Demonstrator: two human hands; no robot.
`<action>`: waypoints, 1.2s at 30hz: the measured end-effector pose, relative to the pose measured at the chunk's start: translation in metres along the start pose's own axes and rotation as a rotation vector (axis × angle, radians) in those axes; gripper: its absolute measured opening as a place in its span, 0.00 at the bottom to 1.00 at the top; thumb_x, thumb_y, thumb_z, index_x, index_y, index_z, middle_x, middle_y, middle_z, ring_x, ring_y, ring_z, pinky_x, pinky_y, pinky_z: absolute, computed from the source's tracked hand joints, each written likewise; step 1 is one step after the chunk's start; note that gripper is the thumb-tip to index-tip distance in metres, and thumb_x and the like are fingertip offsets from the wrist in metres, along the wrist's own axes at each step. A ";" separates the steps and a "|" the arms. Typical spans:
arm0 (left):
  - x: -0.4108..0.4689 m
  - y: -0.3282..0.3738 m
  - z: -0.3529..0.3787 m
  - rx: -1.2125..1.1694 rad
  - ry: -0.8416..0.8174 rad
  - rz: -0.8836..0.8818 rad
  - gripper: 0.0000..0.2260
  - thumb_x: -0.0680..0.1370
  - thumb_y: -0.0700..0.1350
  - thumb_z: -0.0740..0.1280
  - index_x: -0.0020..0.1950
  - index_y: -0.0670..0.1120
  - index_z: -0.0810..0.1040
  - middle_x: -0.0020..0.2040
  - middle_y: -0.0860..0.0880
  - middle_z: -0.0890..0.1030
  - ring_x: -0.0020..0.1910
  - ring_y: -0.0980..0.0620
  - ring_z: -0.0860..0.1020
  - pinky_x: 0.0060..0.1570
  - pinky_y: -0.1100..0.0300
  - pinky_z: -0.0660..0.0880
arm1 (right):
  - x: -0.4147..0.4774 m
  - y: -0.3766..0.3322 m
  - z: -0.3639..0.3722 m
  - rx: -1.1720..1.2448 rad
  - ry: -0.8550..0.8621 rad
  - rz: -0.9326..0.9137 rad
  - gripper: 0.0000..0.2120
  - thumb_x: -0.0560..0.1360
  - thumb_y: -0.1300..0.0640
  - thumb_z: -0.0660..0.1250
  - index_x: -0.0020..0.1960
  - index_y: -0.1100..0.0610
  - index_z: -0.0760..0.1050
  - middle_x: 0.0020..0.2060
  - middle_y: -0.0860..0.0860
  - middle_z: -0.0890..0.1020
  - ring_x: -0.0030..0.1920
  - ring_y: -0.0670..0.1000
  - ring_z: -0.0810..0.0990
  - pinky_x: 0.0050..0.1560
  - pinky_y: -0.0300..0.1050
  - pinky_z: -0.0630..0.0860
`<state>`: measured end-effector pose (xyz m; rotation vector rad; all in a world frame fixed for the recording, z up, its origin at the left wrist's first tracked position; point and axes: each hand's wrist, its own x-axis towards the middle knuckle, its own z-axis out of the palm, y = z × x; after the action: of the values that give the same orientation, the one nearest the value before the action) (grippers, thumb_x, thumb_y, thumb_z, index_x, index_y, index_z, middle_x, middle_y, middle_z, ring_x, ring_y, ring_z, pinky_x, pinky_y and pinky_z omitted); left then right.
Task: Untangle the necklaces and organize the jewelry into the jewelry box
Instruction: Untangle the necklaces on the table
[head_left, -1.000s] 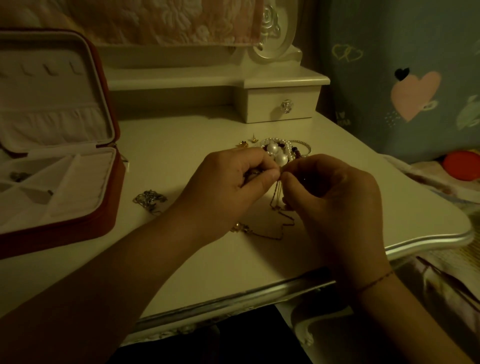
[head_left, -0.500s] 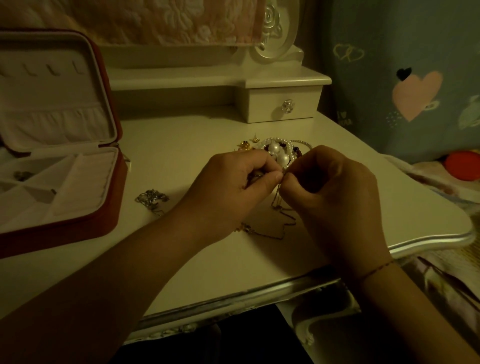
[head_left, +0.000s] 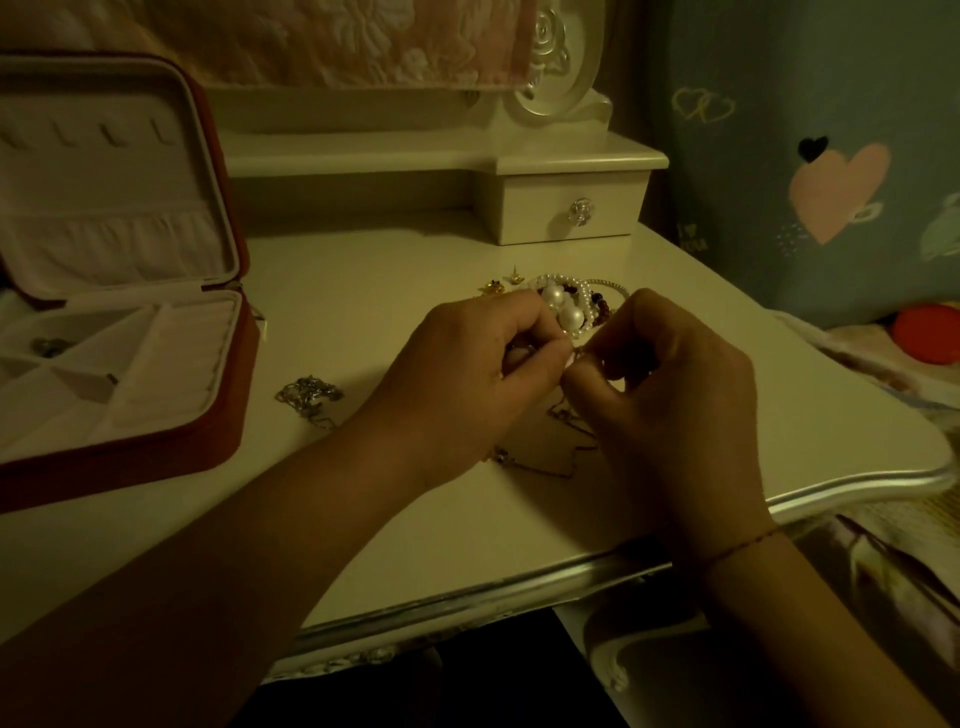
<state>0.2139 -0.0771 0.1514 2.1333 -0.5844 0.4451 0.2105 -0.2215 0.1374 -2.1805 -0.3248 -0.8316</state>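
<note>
Gold-toned fine chain (head_left: 563, 470) hangs from our fingertips and trails onto the white dressing table (head_left: 363, 291); our left hand (head_left: 467, 374) and right hand (head_left: 670, 384) meet above it, each pinching the chain between thumb and forefinger, though the dim light leaves any knot unclear; just beyond our knuckles lies a heap of pearls and beads (head_left: 563, 306), small gold studs (head_left: 506, 280) beside it; a silvery tangle (head_left: 309, 392) rests between our left wrist and the open red jewelry box (head_left: 130, 467) at the left.
</note>
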 end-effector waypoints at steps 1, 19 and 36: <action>0.000 0.000 -0.001 -0.010 0.007 -0.005 0.05 0.77 0.43 0.68 0.41 0.45 0.78 0.29 0.54 0.72 0.30 0.59 0.69 0.31 0.72 0.64 | 0.001 0.000 0.000 -0.009 -0.018 0.023 0.05 0.68 0.53 0.67 0.36 0.53 0.72 0.29 0.46 0.75 0.30 0.44 0.73 0.31 0.35 0.68; 0.005 0.009 -0.004 -0.318 -0.063 -0.099 0.06 0.79 0.39 0.62 0.43 0.46 0.76 0.25 0.66 0.73 0.27 0.69 0.72 0.29 0.79 0.64 | -0.006 -0.011 -0.012 0.465 -0.059 0.153 0.03 0.71 0.60 0.70 0.41 0.53 0.78 0.32 0.48 0.82 0.31 0.42 0.80 0.32 0.28 0.73; 0.006 0.002 -0.003 -0.369 -0.081 -0.136 0.09 0.76 0.51 0.61 0.42 0.50 0.78 0.28 0.58 0.71 0.26 0.61 0.67 0.28 0.73 0.63 | -0.003 -0.004 -0.008 0.654 -0.061 0.232 0.05 0.71 0.64 0.69 0.43 0.55 0.79 0.34 0.52 0.82 0.31 0.41 0.77 0.33 0.30 0.72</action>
<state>0.2172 -0.0770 0.1574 1.8276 -0.5188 0.1599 0.2029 -0.2245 0.1418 -1.5915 -0.3131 -0.4436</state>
